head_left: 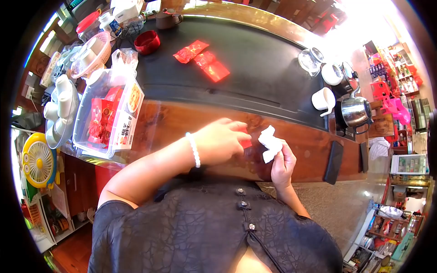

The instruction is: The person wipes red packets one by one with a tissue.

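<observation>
Over the wooden front of the table, my left hand, with a white bead bracelet at the wrist, has its fingers curled around a small red packet. Most of that packet is hidden behind the fingers. Close by on the right, my right hand pinches a crumpled white tissue. Farther back, two shiny red packets lie on the black tea tray. At the left stands a clear plastic box with several red packets inside.
A red bowl and a brown teapot stand at the back left. To the right are a glass pot, a white pitcher, a metal kettle and a black phone. White cups crowd the left edge.
</observation>
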Motion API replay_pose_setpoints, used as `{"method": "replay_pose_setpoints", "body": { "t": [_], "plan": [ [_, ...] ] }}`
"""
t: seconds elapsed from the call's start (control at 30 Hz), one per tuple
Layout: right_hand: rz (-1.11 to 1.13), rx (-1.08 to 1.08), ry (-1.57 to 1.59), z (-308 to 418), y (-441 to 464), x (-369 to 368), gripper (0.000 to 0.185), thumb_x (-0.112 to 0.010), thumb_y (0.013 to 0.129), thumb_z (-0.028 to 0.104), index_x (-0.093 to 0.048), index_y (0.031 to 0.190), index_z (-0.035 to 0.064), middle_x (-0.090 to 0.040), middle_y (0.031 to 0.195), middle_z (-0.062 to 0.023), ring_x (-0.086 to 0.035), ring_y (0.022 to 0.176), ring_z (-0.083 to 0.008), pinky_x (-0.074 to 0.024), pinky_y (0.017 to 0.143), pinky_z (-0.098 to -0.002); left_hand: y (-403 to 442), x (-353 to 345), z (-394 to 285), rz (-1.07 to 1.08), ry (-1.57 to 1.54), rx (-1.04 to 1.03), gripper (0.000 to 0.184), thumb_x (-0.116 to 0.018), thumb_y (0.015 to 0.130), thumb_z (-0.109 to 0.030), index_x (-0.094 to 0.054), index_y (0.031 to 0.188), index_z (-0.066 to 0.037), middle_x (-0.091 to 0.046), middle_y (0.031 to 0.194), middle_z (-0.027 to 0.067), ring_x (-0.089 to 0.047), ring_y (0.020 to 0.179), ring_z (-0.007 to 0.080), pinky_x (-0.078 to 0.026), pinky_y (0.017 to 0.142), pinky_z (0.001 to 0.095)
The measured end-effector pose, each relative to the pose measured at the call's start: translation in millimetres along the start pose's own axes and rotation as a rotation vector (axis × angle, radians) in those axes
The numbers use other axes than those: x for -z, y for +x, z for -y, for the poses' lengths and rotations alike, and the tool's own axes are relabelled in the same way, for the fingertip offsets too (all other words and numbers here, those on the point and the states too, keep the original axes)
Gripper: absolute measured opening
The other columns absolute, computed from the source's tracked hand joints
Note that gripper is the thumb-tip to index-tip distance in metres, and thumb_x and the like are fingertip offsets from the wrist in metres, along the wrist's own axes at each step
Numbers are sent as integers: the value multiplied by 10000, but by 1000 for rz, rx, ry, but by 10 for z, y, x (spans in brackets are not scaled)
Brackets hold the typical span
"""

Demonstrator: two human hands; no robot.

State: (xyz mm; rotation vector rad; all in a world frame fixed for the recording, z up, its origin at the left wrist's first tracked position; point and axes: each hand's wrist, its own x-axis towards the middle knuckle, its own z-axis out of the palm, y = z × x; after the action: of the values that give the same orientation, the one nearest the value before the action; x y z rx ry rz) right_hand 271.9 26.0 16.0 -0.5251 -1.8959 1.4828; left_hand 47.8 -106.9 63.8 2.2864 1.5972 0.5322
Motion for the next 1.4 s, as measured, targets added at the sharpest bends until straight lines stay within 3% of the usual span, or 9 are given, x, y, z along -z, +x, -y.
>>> {"method": "replay_pose_setpoints", "body": {
  "t": [0.17, 0.33, 0.43, 0.67, 0.83, 0.9, 0.97, 1.03, 1.4],
  "plan": [
    [-40, -54, 96, -25, -15, 1, 221, -494, 1030, 64, -651, 1139, -47, -646, 1037, -35, -574, 887, -81, -467, 795, -233, -238, 160, 100, -85, 188, 309, 290, -708, 765, -114, -750, 1045, -176, -621, 1084, 65, -577, 1052, 275, -489, 925, 377],
    [-22, -61, 79, 29, 35, -42, 210, -505, 1026, 52, -662, 1127, -44, -649, 1021, -41, -578, 878, -88, -474, 793, -235, -652, 186, 166, -37, -303, 518, 464, -586, 789, 58, -722, 1192, -127, -590, 1074, 129, -586, 1051, 333, -493, 934, 393],
    [-17, -79, 26, 15, 40, -37, 210, -504, 1028, 54, -663, 1124, -46, -651, 1024, -48, -584, 902, -97, -475, 816, -241, -850, 220, 227, -70, -387, 455, 582, -549, 752, 118, -702, 1250, -143, -557, 1110, 151, -580, 1067, 351, -487, 947, 393],
    [3, -16, -53, 23, 39, -49, 212, -512, 1024, 50, -661, 1140, -45, -659, 1051, -64, -585, 922, -106, -473, 838, -243, -759, 369, 134, 53, -229, 489, 488, -725, 788, -114, -680, 1268, -191, -615, 1054, 139, -635, 942, 358, -523, 845, 426],
    [-24, -70, 51, 107, 94, -87, 220, -519, 986, 13, -662, 1136, -62, -670, 1098, -122, -620, 987, -165, -485, 886, -279, -391, -16, 20, -257, -48, 487, 529, -841, 718, -362, -694, 1169, -127, -630, 946, 120, -652, 888, 336, -537, 791, 433],
    [11, 66, -103, 190, 192, -162, 237, -527, 955, -8, -660, 1140, -74, -673, 1155, -163, -640, 1052, -210, -488, 928, -305, -269, -138, -29, -339, -64, 496, 499, -845, 707, -360, -691, 1111, -110, -627, 941, 120, -649, 892, 334, -534, 788, 433],
    [225, 261, -361, 239, 293, -228, 347, -592, 858, -48, -649, 1200, -69, -617, 1292, -255, -594, 1219, -369, -459, 1041, -410, -209, -242, -13, -353, -13, 524, 396, -799, 750, -304, -681, 1065, -95, -624, 921, 118, -639, 889, 332, -526, 775, 431],
    [367, 384, -556, 393, 373, -445, 385, -639, 821, -43, -657, 1206, -41, -612, 1284, -236, -564, 1232, -422, -456, 1052, -451, -181, -358, 43, -336, 55, 595, 341, -767, 775, -270, -680, 1053, -93, -624, 906, 119, -636, 885, 331, -522, 766, 430],
    [421, 432, -810, 276, 26, -231, 394, -635, 786, -33, -714, 1164, 48, -570, 1374, -219, -523, 1325, -393, -457, 1079, -470, -181, -138, -27, -339, -94, 575, 361, -799, 752, -315, -704, 1036, -113, -632, 891, 106, -657, 889, 325, -538, 751, 431]
  ]
}}
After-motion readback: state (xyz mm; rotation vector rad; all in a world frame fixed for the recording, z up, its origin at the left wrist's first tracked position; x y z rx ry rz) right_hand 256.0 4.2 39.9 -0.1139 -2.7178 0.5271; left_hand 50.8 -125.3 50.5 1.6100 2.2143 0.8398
